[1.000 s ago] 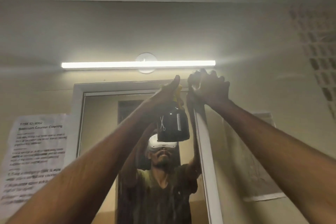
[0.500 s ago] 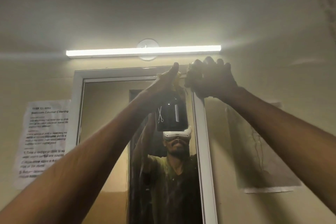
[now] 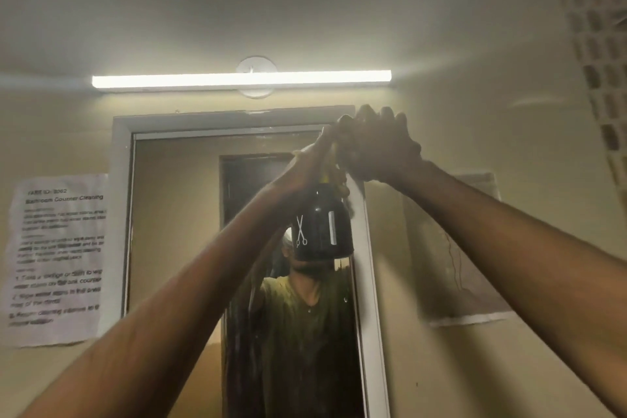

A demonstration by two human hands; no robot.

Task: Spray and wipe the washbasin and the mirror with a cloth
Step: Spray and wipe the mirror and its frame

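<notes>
Both arms up in front of the mirror (image 3: 176,214). My left hand (image 3: 310,166) is wrapped round the neck of the spray bottle (image 3: 322,231), thumb pointing up along it, fingers curled on the far side. The bottle's dark body hangs just below that hand, w/ a white scissors mark and a comb mark facing me, in front of the mirror's right part near the frame.

My right hand (image 3: 380,146) is at the mirror's top right corner, touching or nearly touching my left hand, fingers curled w/ knuckles up. Something dark is bunched in it, prob the cloth, but the hand's back covers it, so can't tell for sure what it grips.

Hard to see: the bottle's head and trigger are hidden behind both hands; only a bit of yellow shows at the neck. Washbasin is out of shot, below the bottom edge. My reflection is partly blocked by the bottle.

Above the mirror a tube light (image 3: 241,80) glows. A printed sheet (image 3: 57,258) hangs left of the frame, right side tucked behind it, text mostly blurred.
</notes>
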